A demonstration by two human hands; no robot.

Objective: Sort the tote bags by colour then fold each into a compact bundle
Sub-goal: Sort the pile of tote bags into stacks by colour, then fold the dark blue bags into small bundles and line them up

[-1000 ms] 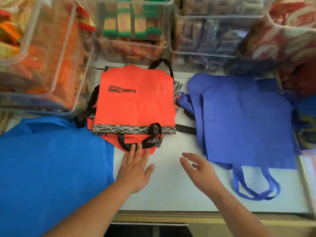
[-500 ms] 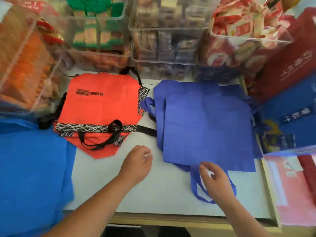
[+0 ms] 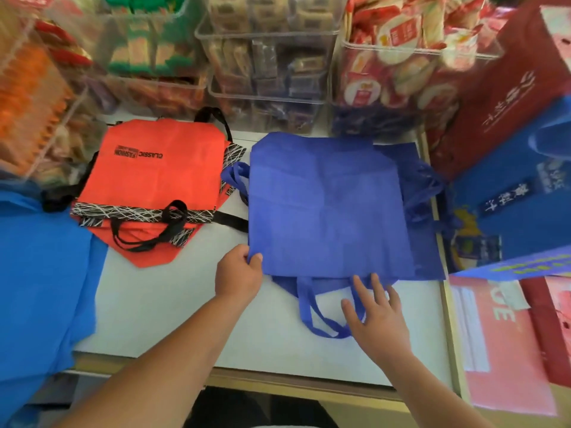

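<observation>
Left grip [image 3: 238, 273] pinches the near-left corner of the indigo bag [image 3: 327, 208], flat on the worktop [image 3: 173, 319]. Right grip [image 3: 378, 316], fingers spread wide, rests on its handles [image 3: 304, 307]. Orange bags [image 3: 160, 180] lie left of it. Folding looks about to start; the handles likely need tucking in first.

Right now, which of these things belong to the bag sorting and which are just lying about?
In the job: indigo totes, corner pinched by the left hand, right hand flat by the handles; orange totes; bright blue tote.
Lying about: snack bins; red bag; printed blue bag; pink sheet.
</observation>
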